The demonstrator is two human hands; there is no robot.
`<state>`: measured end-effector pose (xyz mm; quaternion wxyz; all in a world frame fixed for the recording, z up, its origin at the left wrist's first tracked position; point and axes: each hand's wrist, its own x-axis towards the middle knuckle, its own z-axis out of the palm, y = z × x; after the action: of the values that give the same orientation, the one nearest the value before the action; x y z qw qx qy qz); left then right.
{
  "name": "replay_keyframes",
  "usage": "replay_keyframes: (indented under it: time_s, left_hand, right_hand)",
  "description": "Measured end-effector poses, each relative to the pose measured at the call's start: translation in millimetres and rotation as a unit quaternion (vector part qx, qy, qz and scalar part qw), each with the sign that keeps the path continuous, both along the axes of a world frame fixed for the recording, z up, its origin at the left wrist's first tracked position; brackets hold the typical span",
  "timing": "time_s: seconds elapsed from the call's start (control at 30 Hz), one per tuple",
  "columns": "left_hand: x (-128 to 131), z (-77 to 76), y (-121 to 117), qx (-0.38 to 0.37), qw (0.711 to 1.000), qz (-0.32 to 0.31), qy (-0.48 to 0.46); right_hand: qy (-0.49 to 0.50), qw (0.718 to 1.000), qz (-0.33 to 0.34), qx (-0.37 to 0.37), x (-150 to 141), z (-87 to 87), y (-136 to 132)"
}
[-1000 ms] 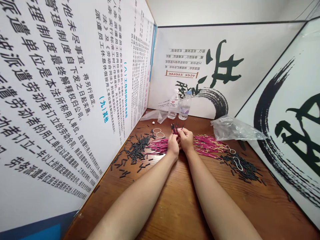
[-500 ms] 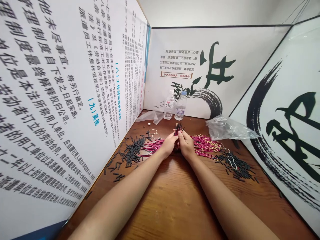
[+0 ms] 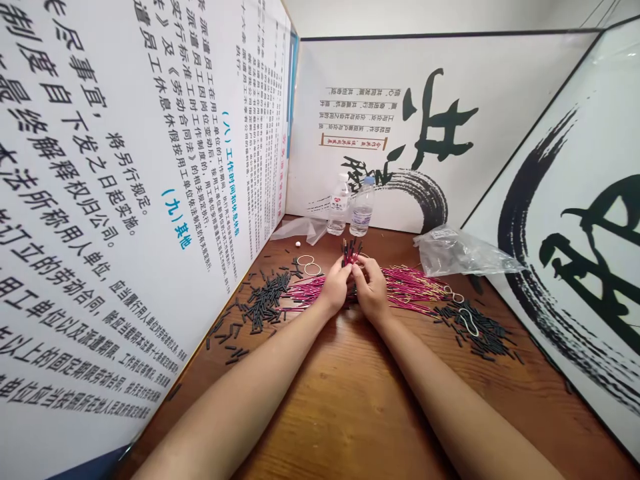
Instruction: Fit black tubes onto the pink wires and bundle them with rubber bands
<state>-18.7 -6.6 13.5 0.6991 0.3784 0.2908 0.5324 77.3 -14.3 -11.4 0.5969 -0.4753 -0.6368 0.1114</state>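
Observation:
A small upright bundle of thin pinkish-red wires (image 3: 352,252) with black tube-like tips stands up between my hands. My left hand (image 3: 334,288) is closed around it from the left. On the other side, my right hand (image 3: 371,288) has its thumb and fingers pinched at the bundle; which strand they grip is too small to make out. Behind and beside my hands lie more pinkish-red wires, a left group (image 3: 303,291) and a right group (image 3: 413,288) with pale golden ends. Short black tubes lie in a left pile (image 3: 267,299) and a right pile (image 3: 487,332).
Two clear plastic bottles, one white-capped (image 3: 337,210) and one blue-capped (image 3: 363,212), stand by the back panel (image 3: 345,73). A crumpled plastic bag (image 3: 455,250) lies at right. Pale rubber bands (image 3: 313,269) rest near both piles. Printed panels enclose the wooden table (image 3: 330,400).
My right hand's fingers have lifted and loosened slightly from the left hand, and the bundle's tips show further left and more spread. The view has shifted slightly.

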Motion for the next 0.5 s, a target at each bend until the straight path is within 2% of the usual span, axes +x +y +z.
replay_keyframes:
  time_s: [0.23,0.5]
  left_hand:
    - [-2.7,0.1,-2.6,0.024,1.000,-0.017,0.012]
    - [-2.0,-5.3,-2.7,0.056,0.997,-0.003,0.043]
  right_hand:
    - [0.019,1.000,-0.003,0.013,-1.7,3.4,-2.8]
    - [0.029,0.999,-0.027,0.016,-3.4,6.2,-4.3]
